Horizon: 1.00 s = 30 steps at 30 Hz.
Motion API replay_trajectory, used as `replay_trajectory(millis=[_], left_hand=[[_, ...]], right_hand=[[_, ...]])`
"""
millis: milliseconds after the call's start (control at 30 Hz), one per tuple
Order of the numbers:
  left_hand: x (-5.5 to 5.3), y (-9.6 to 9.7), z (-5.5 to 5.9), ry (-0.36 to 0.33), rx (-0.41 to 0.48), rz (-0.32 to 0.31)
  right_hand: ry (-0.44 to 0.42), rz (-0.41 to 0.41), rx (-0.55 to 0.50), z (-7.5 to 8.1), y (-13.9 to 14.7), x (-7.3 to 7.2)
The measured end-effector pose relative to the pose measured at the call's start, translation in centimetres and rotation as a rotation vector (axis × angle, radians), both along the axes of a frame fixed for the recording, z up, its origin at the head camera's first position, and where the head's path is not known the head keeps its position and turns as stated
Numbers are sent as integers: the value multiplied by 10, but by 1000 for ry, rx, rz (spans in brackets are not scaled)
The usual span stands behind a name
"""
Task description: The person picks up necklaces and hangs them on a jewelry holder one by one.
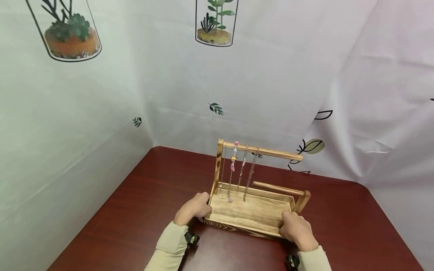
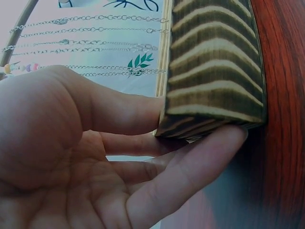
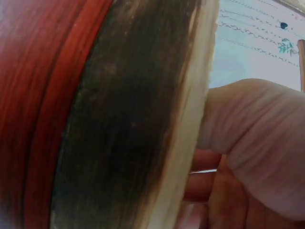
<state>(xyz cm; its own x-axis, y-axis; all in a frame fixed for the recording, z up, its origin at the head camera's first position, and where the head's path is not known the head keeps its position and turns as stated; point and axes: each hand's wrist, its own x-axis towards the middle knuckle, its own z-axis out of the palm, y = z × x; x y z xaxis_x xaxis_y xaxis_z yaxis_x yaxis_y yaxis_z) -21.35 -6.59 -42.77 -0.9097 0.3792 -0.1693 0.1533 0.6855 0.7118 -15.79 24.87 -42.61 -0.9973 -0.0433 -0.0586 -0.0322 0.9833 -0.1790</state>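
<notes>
A wooden jewelry stand [image 1: 244, 225] with a shallow tray base sits on the dark red table. Several necklaces [image 1: 251, 171] hang from its upper bar, one with pink, white and yellow beads. My left hand [image 1: 194, 206] grips the tray's left end, thumb at the rim and fingers around the corner, as the left wrist view shows against the striped wood [image 2: 214, 67]. At the right end, my right hand [image 1: 296, 227] holds the tray's front corner. The right wrist view has that thumb over the pale rim [image 3: 190, 105]; the other fingers are partly hidden behind the wall.
A shorter, lower wooden bar [image 1: 278, 188] runs along the stand's right side. The table [image 1: 135, 214] extends around the stand. Behind it hangs a white cloth backdrop [image 1: 271, 82] printed with plants and leaves.
</notes>
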Motion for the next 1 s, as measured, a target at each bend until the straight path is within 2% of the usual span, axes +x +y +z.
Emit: replay_trajectory(millis=[167,367,500,700,867,1000], left_hand=[[-1,2,0,-5,-1,-7],[-3,1,0,3,8,-5],[-3,1,-1,14,21,-7],[-3,0,-1,24,42,-11],[-4,-2,-2,25,40,-22],[-1,-2,-3,12,47,-23]], right_hand=[[-3,21,2,-2,0,3],[-21,41,-37,1,5,-1],[-40,57,-153,4,14,-2],[-51,160,-356,22,22,1],[-26,240,-438,34,21,5],[16,284,-515,34,20,7]])
